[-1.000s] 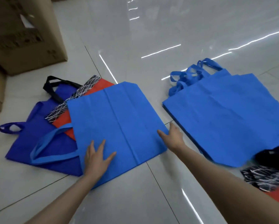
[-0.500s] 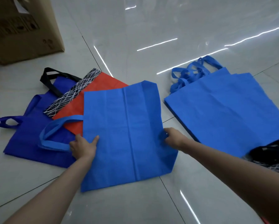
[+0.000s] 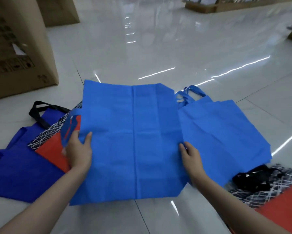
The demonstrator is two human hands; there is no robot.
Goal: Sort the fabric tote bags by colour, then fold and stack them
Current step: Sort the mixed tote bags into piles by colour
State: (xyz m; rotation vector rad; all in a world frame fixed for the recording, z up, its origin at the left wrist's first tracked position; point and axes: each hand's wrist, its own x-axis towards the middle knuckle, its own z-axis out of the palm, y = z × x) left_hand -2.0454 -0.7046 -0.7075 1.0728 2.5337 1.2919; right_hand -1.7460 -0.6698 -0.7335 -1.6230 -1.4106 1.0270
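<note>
Two hands lift the light-blue tote [image 3: 133, 141] off the mixed heap

One second ago both palms lay flat on this tote, which was spread on the floor [image 3: 158, 53] over the red tote [image 3: 52, 149]. Half a second ago the fingers had curled onto its side edges.

Now:
- left hand [image 3: 78, 149] grasps the left edge, thumb on top, handle loops bunched beside the fingers
- right hand [image 3: 191, 157] pinches the right edge, thumb on top
- the tote is stretched taut between them and appears raised off the floor, far edge tipped up
- it has swung to the right; its right edge overlaps the light-blue stack [image 3: 226, 135]
- more of the red tote and the dark-blue tote [image 3: 20, 174] is uncovered toward the left edge of the floor, near the cardboard box [image 3: 15, 56]

Reading: this is a sorting move, with the tote in transit to the stack of its own colour. A centre crease shows, but no fold is made yet. Red and dark-blue totes lie overlapped at left, unsorted. Another patterned tote [image 3: 277, 208] lies at near right.

Watch: the trailing handles could snag as the tote goes down
</note>
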